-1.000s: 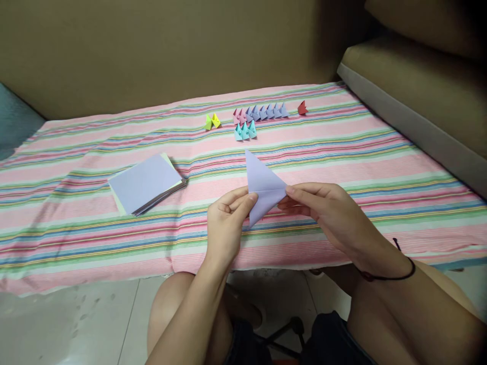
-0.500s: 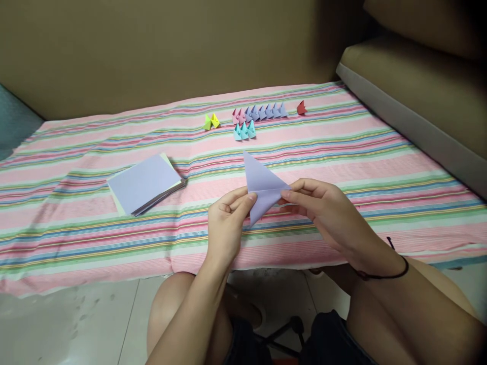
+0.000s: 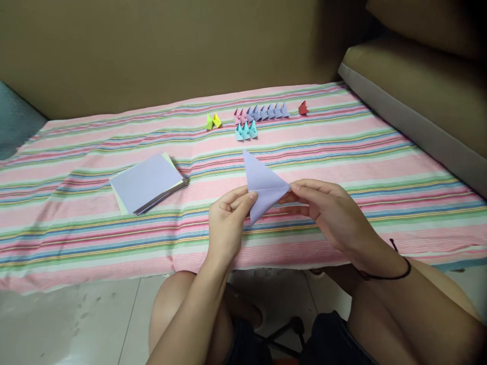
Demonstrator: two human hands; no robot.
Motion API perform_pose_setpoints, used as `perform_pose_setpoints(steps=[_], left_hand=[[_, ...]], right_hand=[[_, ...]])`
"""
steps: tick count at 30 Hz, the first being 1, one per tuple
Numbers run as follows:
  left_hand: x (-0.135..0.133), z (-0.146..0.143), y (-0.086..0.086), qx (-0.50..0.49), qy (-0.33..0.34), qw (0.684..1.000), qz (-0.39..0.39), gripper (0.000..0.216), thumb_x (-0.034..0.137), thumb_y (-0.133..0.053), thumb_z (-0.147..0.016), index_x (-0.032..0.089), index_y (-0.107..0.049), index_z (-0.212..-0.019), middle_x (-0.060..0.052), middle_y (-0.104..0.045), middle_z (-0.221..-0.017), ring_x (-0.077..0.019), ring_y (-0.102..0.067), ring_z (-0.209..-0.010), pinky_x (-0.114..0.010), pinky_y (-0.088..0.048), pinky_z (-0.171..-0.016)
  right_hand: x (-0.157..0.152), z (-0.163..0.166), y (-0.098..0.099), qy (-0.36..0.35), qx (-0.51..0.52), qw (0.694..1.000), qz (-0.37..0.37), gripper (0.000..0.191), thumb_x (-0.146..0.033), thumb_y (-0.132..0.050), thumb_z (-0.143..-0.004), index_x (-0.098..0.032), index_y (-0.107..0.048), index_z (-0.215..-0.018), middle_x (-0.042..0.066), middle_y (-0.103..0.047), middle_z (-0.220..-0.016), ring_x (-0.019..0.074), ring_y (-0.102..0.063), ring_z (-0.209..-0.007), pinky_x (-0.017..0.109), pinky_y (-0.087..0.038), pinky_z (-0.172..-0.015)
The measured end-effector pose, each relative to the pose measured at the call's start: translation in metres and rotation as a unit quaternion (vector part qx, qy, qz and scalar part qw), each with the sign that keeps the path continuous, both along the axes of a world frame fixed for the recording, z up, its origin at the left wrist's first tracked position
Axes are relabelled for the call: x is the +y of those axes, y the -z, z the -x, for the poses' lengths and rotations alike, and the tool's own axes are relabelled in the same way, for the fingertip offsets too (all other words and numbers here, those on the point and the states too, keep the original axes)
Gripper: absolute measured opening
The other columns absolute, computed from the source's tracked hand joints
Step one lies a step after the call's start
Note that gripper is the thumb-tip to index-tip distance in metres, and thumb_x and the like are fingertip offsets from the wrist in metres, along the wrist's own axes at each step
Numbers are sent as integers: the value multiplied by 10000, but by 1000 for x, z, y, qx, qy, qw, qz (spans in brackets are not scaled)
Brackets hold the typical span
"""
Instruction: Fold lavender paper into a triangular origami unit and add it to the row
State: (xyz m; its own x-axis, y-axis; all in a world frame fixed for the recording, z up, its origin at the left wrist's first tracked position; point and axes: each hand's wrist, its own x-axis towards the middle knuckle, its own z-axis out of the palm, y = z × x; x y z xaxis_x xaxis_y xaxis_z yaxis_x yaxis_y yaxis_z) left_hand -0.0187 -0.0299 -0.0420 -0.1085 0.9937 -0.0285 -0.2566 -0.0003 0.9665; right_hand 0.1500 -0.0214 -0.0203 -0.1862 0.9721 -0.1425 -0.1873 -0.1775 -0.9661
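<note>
A lavender sheet of paper (image 3: 263,181), folded into a triangle with a crease across its middle, is held up above the cloth. My left hand (image 3: 229,218) pinches its left edge, thumb on top and fingers behind. At the triangle's right-hand point, the thumb and forefinger of my right hand (image 3: 327,208) are closed on the tip; the other fingers of that hand are loosely bent beneath. A dark cord bracelet circles my right wrist.
Striped cloth (image 3: 125,253) covers the surface. To the left lies a stack of paper (image 3: 148,182), lavender on top. Farther back stand small folded paper pieces: yellow-green ones (image 3: 213,121), a pink and lavender row (image 3: 266,112), turquoise ones (image 3: 246,132) and a red one (image 3: 303,108). Brown cushions (image 3: 411,96) border the right.
My right thumb has slid outward from the paper's face to the tip at its right. My left hand and the triangle stay almost still; the view has shifted slightly.
</note>
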Motion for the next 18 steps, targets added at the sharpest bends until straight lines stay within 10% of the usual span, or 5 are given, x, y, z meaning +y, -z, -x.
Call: perform_pose_setpoints(steps=[18], left_hand=[[-5, -2, 0, 160, 106, 981, 5, 281, 297, -636, -782, 188, -660, -1040, -20, -728, -726, -156, -636, -642, -229, -423, -553]], right_hand=[[4, 2, 14, -40, -162, 982, -89, 285, -315, -757, -666, -199, -635, -895, 33, -691, -846, 228, -664, -782, 348, -549, -683]])
